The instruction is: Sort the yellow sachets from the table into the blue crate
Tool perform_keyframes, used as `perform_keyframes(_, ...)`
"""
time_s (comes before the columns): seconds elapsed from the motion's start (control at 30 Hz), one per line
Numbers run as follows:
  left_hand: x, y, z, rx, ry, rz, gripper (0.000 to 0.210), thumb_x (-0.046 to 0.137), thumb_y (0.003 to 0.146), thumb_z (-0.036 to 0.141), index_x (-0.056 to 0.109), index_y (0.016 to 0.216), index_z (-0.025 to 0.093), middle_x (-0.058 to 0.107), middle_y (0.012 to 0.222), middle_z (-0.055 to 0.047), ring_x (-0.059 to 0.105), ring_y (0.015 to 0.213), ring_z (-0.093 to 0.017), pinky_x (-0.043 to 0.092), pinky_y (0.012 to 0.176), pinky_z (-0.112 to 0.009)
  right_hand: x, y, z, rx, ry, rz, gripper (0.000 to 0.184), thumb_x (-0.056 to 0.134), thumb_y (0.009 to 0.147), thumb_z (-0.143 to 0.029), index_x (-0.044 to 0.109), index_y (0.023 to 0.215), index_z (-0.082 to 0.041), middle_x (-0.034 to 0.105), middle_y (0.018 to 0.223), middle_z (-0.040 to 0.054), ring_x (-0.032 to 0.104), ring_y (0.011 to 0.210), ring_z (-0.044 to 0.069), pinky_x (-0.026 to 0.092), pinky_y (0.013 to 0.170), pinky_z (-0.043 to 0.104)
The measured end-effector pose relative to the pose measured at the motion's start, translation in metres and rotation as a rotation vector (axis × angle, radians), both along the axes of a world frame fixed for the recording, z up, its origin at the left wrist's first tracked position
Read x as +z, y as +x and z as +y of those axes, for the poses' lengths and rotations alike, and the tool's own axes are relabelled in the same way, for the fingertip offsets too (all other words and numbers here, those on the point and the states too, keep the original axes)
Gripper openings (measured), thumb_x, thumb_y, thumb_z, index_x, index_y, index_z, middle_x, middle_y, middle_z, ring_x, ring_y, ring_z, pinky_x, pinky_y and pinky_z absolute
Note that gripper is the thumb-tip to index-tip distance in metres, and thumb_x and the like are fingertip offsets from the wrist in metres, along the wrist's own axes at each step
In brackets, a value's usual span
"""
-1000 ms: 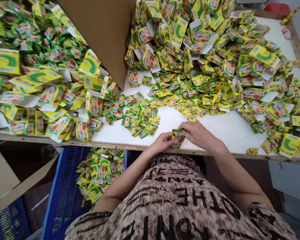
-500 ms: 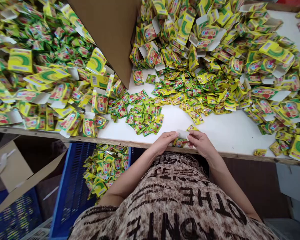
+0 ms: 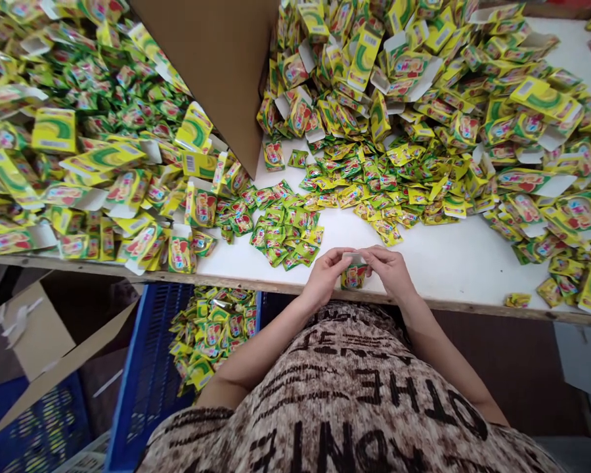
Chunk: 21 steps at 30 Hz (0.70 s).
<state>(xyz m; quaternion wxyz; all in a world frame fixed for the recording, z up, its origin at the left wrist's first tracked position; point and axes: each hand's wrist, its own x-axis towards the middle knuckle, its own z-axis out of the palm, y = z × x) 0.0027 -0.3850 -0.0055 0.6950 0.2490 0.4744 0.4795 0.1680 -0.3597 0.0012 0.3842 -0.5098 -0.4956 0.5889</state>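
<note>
Between my two hands, at the front edge of the white table [image 3: 453,263], is a small yellow-green carton [image 3: 353,276] with a pale flap at its top. My left hand [image 3: 324,276] pinches the flap's left side between thumb and fingers. From the other side, my right hand [image 3: 388,268] grips the carton's upper right, its fingers closed near the flap. Just left of my hands lies a loose group of small green sachets [image 3: 288,236]. Beyond them spreads a heap of yellow-green sachets [image 3: 369,167]. Whether anything is inside the carton cannot be seen.
Open-flapped cartons [image 3: 423,66] pile up at the back and right; another pile [image 3: 103,157] covers the left. A brown cardboard panel [image 3: 217,66] stands between them. Below the table edge, a blue crate [image 3: 140,368] holds filled cartons or packets, beside an open cardboard box [image 3: 34,322].
My hands have come closer together around the carton, and its printed front now shows more upright. The right hand has shifted left. The view has moved slightly.
</note>
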Motion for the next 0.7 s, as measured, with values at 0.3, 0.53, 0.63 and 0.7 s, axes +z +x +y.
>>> perform_keyframes(0.3, -0.013, -0.001, 0.004, -0.011, 0.124, 0.327, 0.032, 0.072, 0.08, 0.042, 0.077, 0.102, 0.02, 0.077, 0.103, -0.007, 0.07, 0.095, -0.02, 0.054, 0.091, -0.034, 0.001, 0.003, 0.008, 0.003, -0.21, 0.077, 0.034, 0.086, 0.062, -0.04, 0.079, 0.086, -0.018, 0.072, 0.072, 0.0019, 0.065, 0.063, 0.013, 0.056, 0.054, 0.024)
perform_keyframes(0.53, -0.014, -0.007, 0.01, -0.118, 0.289, 0.396, 0.024, 0.078, 0.076, 0.041, 0.077, 0.085, 0.019, 0.076, 0.089, -0.007, 0.069, 0.083, -0.019, 0.056, 0.083, -0.033, -0.001, 0.008, 0.003, -0.025, -0.085, 0.009, 0.031, 0.086, 0.063, -0.046, 0.078, 0.076, -0.018, 0.067, 0.072, 0.0024, 0.062, 0.058, 0.012, 0.056, 0.053, 0.027)
perform_keyframes(0.63, -0.018, -0.013, 0.007, -0.144, 0.388, 0.44, 0.025, 0.082, 0.072, 0.038, 0.078, 0.09, 0.021, 0.076, 0.096, -0.009, 0.07, 0.09, -0.022, 0.057, 0.085, -0.035, -0.002, 0.011, -0.002, -0.01, -0.034, 0.007, 0.028, 0.084, 0.068, -0.045, 0.078, 0.079, -0.02, 0.064, 0.077, 0.0019, 0.061, 0.059, 0.012, 0.056, 0.054, 0.028)
perform_keyframes(0.7, -0.021, -0.014, 0.004, -0.157, 0.418, 0.442, 0.026, 0.082, 0.073, 0.038, 0.078, 0.094, 0.023, 0.076, 0.099, -0.009, 0.07, 0.094, -0.022, 0.057, 0.084, -0.036, -0.003, 0.011, -0.009, -0.006, 0.037, -0.026, 0.023, 0.082, 0.072, -0.043, 0.078, 0.081, -0.022, 0.064, 0.079, 0.0025, 0.061, 0.064, 0.014, 0.055, 0.055, 0.029)
